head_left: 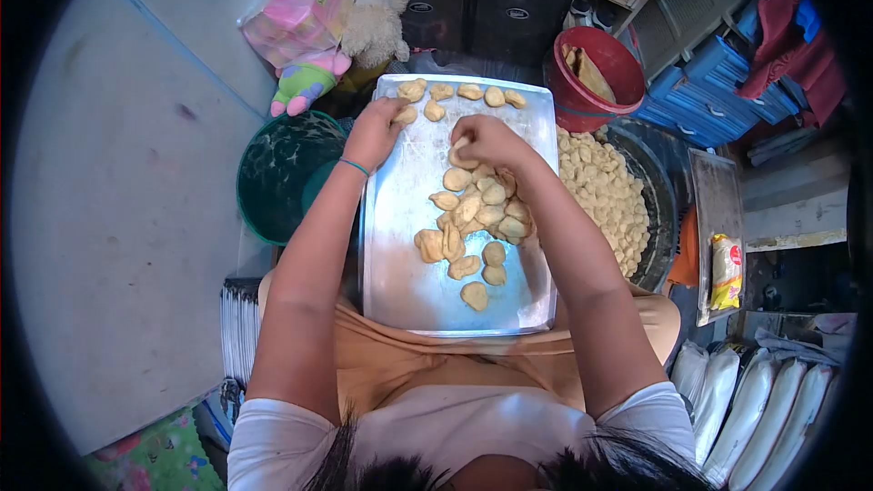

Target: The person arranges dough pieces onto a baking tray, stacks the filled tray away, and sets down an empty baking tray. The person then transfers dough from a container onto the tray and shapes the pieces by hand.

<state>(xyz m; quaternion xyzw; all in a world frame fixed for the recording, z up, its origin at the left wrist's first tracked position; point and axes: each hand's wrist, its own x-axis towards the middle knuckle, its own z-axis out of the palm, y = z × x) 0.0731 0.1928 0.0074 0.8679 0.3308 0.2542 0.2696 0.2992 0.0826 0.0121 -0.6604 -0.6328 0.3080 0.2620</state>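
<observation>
Near edge first: metal tray (391, 286) spans the lap, and all the work sits on it. Closest is a single dough piece (474, 295), then a touching pair (494, 264), then the heap (486, 211) around mid-tray, right of centre, pieces overlapping.

Right hand (480, 144) is at the heap's far end, thumb and fingertips drawn in on one pale piece (461, 155). Left hand (382, 127) is farther out by the tray's left edge, fingers bent over a piece (408, 115) at the left end of the second row. Contact looks likely; can't tell if it's a grip or just a press.

Beyond that, the far row (470, 91): five pieces along the far edge, some close to touching.

My read: step in hand is laying pieces out in rows. To do it well: lift from the heap's top, not the middle, so stuck neighbours don't drag along. Pinch lightly; the dough looks soft and should dent. Leave a gap on every side. Keep the right forearm clear of the heap.
</observation>
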